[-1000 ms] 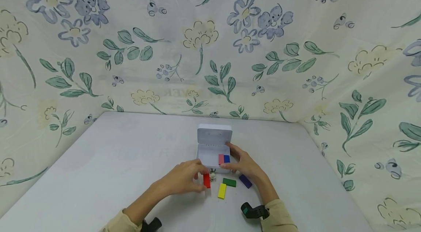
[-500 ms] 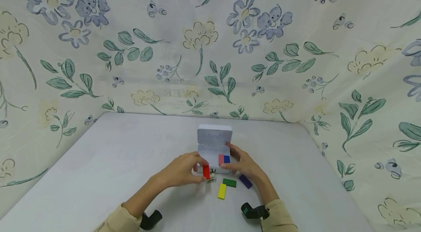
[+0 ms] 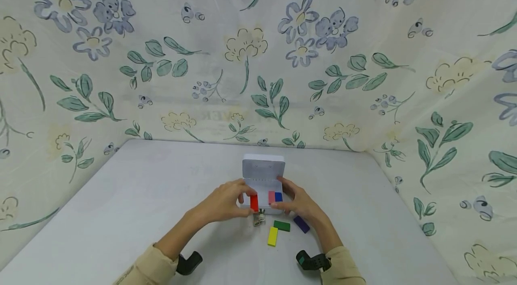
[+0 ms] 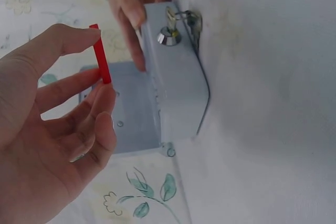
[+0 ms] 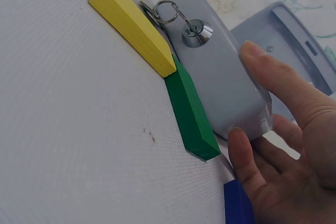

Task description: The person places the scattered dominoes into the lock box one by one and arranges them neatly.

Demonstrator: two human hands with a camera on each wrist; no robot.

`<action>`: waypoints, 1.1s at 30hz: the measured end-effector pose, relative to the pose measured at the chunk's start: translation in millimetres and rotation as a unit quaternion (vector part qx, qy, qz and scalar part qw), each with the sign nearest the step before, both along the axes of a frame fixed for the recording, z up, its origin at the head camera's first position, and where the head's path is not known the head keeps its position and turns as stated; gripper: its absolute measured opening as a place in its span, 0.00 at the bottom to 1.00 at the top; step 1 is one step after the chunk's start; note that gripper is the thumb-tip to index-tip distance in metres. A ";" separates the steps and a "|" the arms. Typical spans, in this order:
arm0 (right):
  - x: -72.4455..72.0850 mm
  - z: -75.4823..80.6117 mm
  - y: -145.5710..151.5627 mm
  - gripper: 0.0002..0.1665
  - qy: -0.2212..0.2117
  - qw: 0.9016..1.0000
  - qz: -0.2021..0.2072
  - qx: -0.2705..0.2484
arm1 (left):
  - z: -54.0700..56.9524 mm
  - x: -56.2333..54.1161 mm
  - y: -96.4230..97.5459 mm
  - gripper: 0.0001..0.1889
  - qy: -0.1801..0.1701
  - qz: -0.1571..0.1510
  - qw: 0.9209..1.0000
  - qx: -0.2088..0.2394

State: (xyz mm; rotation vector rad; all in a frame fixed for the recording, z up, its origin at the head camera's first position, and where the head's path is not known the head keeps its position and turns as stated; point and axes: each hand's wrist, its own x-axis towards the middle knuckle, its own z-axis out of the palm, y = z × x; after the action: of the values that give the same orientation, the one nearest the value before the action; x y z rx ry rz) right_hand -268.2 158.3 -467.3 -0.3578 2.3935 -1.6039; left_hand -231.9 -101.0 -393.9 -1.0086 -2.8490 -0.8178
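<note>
Red block (image 3: 254, 203) sits pinched by its two ends in your left hand (image 3: 224, 202), thumb at the near end and fingers at the far one; that grip is closed on it, at the front left of the pale box (image 5: 218, 72). It looks clear of the box, though the height is hard to judge. Your right hand (image 3: 300, 202) grips the box's right side. The lid (image 3: 263, 169) stands raised at the back. Inside, near that hand, a pink block (image 3: 271, 197) and a blue block (image 3: 278, 197) lie side by side. A key ring (image 5: 167, 12) hangs at the front lock (image 5: 198, 36). On the tabletop (image 3: 173, 173) before you lie a yellow block (image 3: 272, 236), a green block (image 3: 282, 225) and, rightward, a purple block (image 3: 301, 224).
</note>
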 end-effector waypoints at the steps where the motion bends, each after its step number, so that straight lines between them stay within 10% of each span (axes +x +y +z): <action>1: 0.2 0.0 0.0 0.58 0.000 1.000 0.000 -0.001 | -0.7 -1.0 0.2 0.19 0.000 0.001 1.000 0.003; 33: 3.0 5.1 -0.8 0.56 0.003 1.000 0.007 0.006 | -11.9 -32.0 6.6 0.19 0.008 0.054 0.998 0.016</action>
State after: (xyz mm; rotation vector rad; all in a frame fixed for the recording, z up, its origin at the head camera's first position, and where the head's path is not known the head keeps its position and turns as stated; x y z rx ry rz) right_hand -265.2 157.5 -462.2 -0.3774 2.3985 -1.5854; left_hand -263.9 -94.4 -405.8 -0.8459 -2.8376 -0.8393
